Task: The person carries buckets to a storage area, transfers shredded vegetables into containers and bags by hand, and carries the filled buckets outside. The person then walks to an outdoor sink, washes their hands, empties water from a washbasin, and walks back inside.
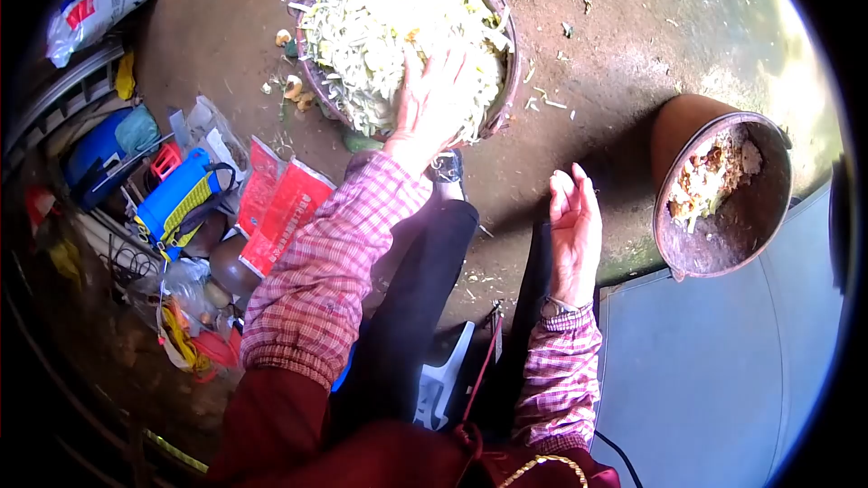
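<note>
My left hand [434, 99] lies with its fingers spread on a heap of shredded pale green vegetable [371, 23], near the lower edge of the heap. A large round basin [511, 54] with a dark rim holds the shreds, filled to a mound. Palm up, my right hand [576, 235] hovers over the ground to the right of my knees, its fingers slightly curled and nothing held in it.
At the right a brown bucket [665, 140] leans with scraps inside, beside a grey-blue panel [714, 352]. Red packets [285, 217], a blue and yellow bag [181, 199] and other clutter lie at the left. Peelings and shreds dot the ground around the basin.
</note>
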Action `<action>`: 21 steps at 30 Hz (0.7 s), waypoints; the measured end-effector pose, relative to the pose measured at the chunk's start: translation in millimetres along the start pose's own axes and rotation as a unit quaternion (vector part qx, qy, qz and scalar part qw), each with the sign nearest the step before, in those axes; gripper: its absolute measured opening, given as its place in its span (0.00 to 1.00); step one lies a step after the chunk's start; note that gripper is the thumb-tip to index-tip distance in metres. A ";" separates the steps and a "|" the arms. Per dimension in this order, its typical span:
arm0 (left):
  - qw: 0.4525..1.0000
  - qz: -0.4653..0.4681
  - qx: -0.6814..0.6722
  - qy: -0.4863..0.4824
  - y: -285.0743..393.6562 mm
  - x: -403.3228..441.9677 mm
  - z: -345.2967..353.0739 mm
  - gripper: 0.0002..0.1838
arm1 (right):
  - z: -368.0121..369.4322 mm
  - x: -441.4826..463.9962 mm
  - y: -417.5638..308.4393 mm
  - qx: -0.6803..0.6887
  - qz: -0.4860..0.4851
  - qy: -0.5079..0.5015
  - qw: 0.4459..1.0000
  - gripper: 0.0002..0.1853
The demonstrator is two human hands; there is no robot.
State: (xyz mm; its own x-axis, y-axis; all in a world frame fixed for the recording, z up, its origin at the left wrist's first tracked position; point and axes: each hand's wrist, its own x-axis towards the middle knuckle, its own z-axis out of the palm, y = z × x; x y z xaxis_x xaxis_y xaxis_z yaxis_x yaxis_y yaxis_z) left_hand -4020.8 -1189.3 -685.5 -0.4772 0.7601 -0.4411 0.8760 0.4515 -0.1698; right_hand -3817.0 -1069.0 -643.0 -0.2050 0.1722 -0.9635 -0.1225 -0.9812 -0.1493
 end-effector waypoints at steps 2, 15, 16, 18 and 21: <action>0.999 -0.006 0.025 -0.021 5.0 10.2 -8.1 0.26 | -3.9 2.0 -2.1 0.005 -0.002 -0.015 1.000 0.15; 0.937 -0.218 -0.256 0.096 -8.4 -119.5 -26.2 0.12 | -16.6 -1.4 -6.5 0.043 0.004 -0.025 0.999 0.14; 0.889 -0.302 -0.342 0.052 -5.0 -140.5 -5.1 0.11 | -15.3 -1.1 -5.0 0.048 0.004 -0.027 0.998 0.14; 0.720 -0.436 -0.540 -0.013 6.9 -169.4 40.9 0.12 | -14.5 -0.1 -1.8 0.039 0.011 -0.027 0.999 0.14; 0.422 -0.530 -0.734 -0.051 31.1 -155.5 37.9 0.17 | -16.3 3.0 -0.4 0.029 0.016 -0.028 0.999 0.14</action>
State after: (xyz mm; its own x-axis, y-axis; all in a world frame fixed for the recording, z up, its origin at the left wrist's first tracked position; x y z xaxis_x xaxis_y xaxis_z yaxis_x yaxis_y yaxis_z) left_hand -3916.6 -1311.2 -655.6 -0.4754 -0.2219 -0.8513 -0.8484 0.3717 0.3769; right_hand -3801.8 -1069.5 -649.4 -0.2635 0.1476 -0.9533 -0.1707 -0.9798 -0.1045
